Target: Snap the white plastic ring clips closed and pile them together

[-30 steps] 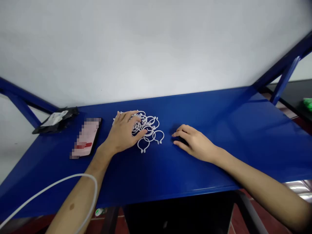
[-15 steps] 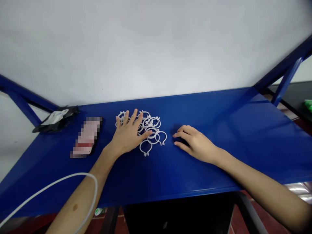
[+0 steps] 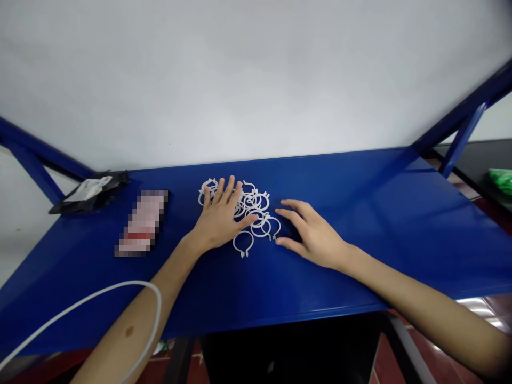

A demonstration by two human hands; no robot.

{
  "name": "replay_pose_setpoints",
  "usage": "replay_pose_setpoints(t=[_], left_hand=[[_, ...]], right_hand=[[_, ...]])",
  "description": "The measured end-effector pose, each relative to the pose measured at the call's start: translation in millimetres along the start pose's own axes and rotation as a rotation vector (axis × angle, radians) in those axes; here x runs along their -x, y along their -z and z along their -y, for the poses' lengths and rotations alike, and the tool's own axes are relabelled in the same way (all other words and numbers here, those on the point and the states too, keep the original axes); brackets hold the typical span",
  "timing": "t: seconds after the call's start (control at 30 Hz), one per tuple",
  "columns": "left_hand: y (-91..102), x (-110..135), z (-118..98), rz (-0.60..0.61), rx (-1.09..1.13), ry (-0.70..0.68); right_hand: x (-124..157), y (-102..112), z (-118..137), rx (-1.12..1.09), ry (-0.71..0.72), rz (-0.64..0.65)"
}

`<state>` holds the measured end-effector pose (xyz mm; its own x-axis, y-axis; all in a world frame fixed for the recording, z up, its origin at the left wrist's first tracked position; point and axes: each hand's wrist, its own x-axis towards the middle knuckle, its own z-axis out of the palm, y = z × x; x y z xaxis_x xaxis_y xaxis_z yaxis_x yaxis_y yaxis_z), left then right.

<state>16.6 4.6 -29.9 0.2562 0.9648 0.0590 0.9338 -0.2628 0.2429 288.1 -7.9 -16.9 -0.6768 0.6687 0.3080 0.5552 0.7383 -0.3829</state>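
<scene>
Several white open rings with small clasp ends (image 3: 261,228) lie in a loose pile on the blue tabletop (image 3: 280,288). My left hand (image 3: 220,218) rests flat over the left side of the pile, fingers spread, hiding some of the rings. One ring (image 3: 243,244) lies apart at the near side, below my left thumb. Just right of the pile is my right hand (image 3: 316,234), palm toward the table, fingers apart and curved toward the rings. I see nothing held in it.
A phone with a blurred-out screen (image 3: 144,221) lies left of my left hand. Behind it is a black plastic package with a white label (image 3: 90,192). A white cable (image 3: 92,296) loops over my left forearm. Blue frame bars (image 3: 464,138) stand at both sides, and a white wall (image 3: 256,80) behind.
My left hand has shifted slightly right, and the rings under it have moved right too. My right hand has come closer to the pile, its fingers opening wider.
</scene>
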Motion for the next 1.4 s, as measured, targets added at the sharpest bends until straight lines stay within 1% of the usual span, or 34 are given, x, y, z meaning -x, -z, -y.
replay_pose_setpoints(t=[0.1,0.17,0.27,0.37,0.47,0.6,0.67,0.77,0.87,0.97,1.07,1.13,1.2,1.27,1.3,1.4], left_hand=[[1.3,1,3,-0.019,0.014,-0.056],[3.2,0,7,-0.049,0.015,-0.066],[5.7,-2,16,-0.095,-0.005,0.000],[5.1,-4,23,-0.069,-0.022,0.054],[2.7,-4,25,-0.062,-0.035,0.077],[1.5,-3,23,-0.073,-0.061,0.077],[2.3,-2,21,-0.068,-0.068,0.075],[3.3,-1,18,-0.070,-0.059,0.080],[1.2,-3,17,-0.076,-0.031,0.079],[-3.0,-7,17,-0.088,0.024,0.048],[-3.6,-11,20,-0.107,0.113,-0.003],[0.5,-12,21,-0.141,0.161,-0.033],[7.4,-10,19,-0.193,0.176,-0.056],[14.4,-5,11,-0.217,0.154,-0.089],[16.8,-2,6,-0.212,0.133,-0.115],[16.9,8,-14,-0.123,0.053,-0.225]], right_hand=[[-13,-13,9,0.064,0.046,0.033],[-26,-23,14,0.096,0.062,0.069],[-48,-36,18,0.128,0.075,0.104],[-65,-45,21,0.151,0.075,0.125],[-77,-51,21,0.180,0.029,0.137],[-85,-55,16,0.208,-0.094,0.136],[-87,-55,12,0.211,-0.124,0.118],[-86,-54,9,0.202,-0.129,0.101],[-83,-54,12,0.188,-0.119,0.114],[-80,-52,18,0.165,-0.090,0.131],[-78,-45,22,0.122,-0.070,0.147],[-75,-36,22,0.106,-0.073,0.132],[-71,-27,17,0.107,-0.097,0.089],[-64,-18,8,0.115,-0.135,0.045],[-60,-15,2,0.119,-0.156,0.029],[-44,-8,-19,0.134,-0.209,-0.002]])
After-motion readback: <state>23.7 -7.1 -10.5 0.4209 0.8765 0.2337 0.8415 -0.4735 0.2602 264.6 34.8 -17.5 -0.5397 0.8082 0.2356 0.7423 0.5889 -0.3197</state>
